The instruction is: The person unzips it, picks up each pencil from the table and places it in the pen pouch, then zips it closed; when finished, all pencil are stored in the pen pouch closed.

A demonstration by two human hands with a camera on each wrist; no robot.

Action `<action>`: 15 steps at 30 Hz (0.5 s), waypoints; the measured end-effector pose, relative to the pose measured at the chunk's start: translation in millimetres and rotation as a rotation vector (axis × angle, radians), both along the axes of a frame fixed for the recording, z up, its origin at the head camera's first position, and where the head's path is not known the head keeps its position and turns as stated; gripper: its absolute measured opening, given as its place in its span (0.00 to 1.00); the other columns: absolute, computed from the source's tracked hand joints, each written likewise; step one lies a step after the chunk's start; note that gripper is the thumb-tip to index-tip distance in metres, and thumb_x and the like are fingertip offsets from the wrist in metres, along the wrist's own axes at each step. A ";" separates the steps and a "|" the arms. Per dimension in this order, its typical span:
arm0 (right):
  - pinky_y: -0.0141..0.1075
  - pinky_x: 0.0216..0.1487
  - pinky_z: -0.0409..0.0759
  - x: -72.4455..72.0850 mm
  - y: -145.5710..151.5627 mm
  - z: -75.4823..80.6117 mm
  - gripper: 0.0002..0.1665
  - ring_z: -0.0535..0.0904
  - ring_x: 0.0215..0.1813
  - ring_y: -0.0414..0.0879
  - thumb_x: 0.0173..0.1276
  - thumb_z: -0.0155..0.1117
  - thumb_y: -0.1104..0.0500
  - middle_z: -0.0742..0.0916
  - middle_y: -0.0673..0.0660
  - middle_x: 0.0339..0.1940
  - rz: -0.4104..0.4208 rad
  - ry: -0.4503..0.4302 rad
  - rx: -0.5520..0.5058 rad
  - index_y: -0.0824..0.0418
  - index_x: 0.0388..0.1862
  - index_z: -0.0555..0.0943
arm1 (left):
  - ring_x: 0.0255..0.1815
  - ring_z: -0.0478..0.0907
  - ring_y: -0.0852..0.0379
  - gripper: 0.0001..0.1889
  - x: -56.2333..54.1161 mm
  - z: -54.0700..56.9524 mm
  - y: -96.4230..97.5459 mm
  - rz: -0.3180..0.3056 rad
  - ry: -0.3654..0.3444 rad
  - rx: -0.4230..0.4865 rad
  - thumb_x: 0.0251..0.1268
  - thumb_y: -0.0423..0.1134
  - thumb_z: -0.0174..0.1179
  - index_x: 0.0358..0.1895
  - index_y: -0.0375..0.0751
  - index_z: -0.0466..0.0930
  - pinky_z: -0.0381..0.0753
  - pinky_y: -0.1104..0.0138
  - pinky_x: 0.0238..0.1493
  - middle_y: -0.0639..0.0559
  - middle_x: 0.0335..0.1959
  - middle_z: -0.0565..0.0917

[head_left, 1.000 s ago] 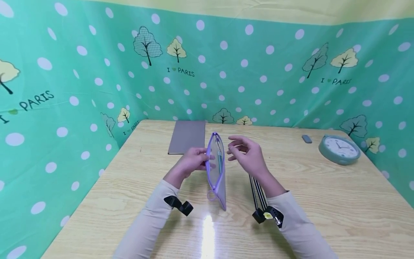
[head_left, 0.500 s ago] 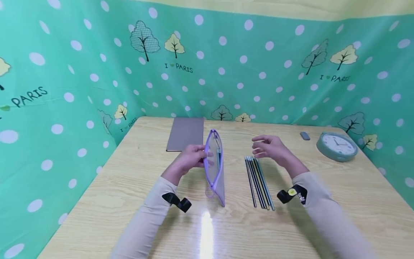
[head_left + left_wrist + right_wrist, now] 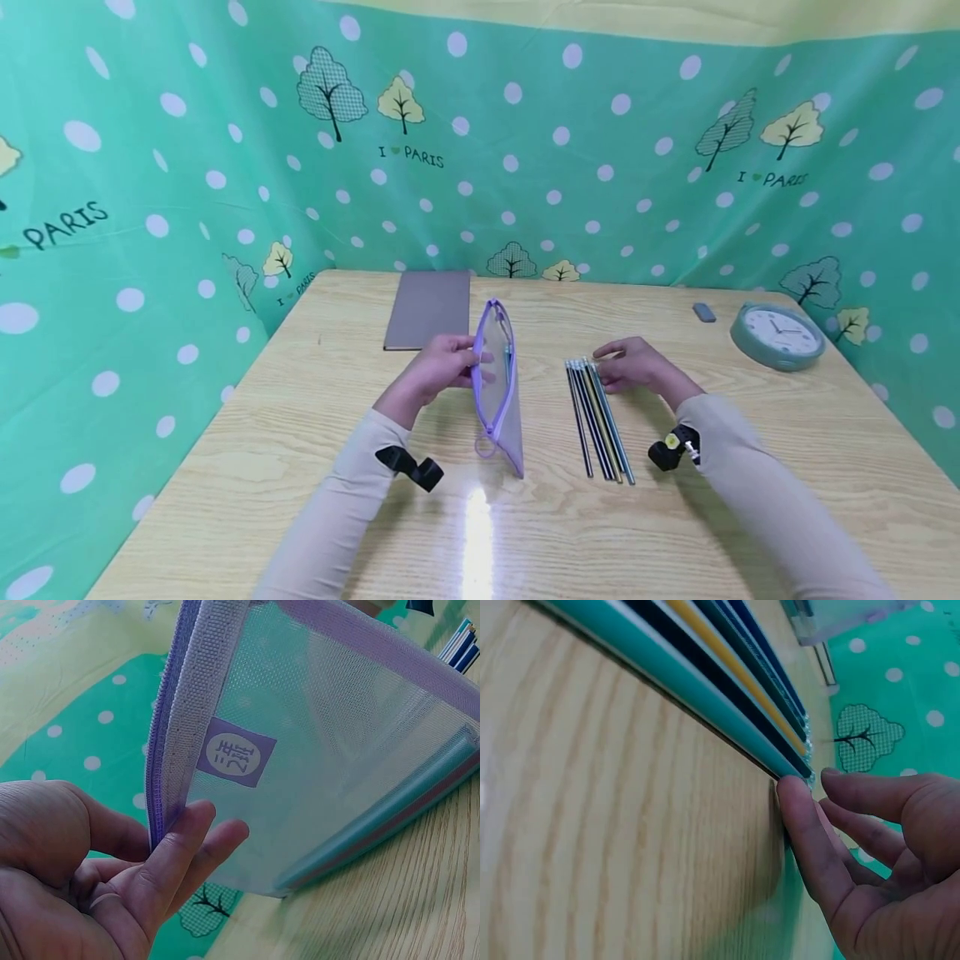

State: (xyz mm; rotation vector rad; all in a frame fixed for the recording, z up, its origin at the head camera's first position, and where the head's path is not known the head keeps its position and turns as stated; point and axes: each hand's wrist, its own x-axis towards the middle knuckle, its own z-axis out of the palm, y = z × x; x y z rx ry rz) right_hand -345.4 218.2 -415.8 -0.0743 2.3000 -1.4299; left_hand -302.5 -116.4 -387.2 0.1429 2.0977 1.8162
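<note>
My left hand (image 3: 442, 368) holds a mesh zip pouch (image 3: 512, 437) with purple edging upright, its mouth unzipped. In the left wrist view the thumb is behind the pouch's edge, the fingers in front, below a purple label (image 3: 237, 752). Teal pencils (image 3: 375, 821) lie inside along the bottom. To the right, a row of several pencils (image 3: 605, 425), dark, gold and teal, lies on the table. My right hand (image 3: 636, 365) is at their far end. In the right wrist view, one fingertip touches the end of the teal pencil (image 3: 682, 694); the thumb stands apart from it.
A grey-brown notebook (image 3: 429, 308) lies at the back left. A small blue-grey eraser-like block (image 3: 703, 312) and a round green clock (image 3: 778, 336) are at the back right. A patterned green cloth (image 3: 525, 167) hangs behind the wooden table (image 3: 247, 467).
My right hand has moved right, away from the pouch, then down to the far end of the pencils. The left hand still holds the pouch in nearly the same place.
</note>
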 end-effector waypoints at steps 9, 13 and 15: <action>0.37 0.39 0.92 2.0 -13.9 -1.8 0.25 0.87 0.35 0.46 0.70 0.64 0.71 0.88 0.71 0.44 -0.046 0.077 0.226 0.79 0.64 0.76 | 0.50 0.88 0.40 0.22 0.6 0.9 0.5 -0.012 0.016 0.003 0.79 0.27 0.47 0.70 0.20 0.67 0.91 0.61 0.48 0.28 0.60 0.82; 0.37 0.39 0.92 1.5 -17.5 -3.2 0.22 0.88 0.36 0.47 0.69 0.65 0.72 0.88 0.72 0.45 -0.045 0.097 0.268 0.79 0.61 0.78 | 0.51 0.88 0.40 0.22 0.6 0.3 0.5 -0.010 0.010 0.003 0.79 0.27 0.47 0.71 0.20 0.67 0.91 0.61 0.48 0.29 0.61 0.81; 0.37 0.38 0.92 1.6 -18.5 -4.0 0.22 0.88 0.36 0.47 0.69 0.65 0.71 0.88 0.71 0.44 -0.046 0.104 0.277 0.79 0.60 0.79 | 0.51 0.88 0.39 0.22 0.4 -0.5 0.1 -0.010 0.008 0.003 0.79 0.27 0.46 0.71 0.21 0.67 0.91 0.61 0.49 0.29 0.61 0.81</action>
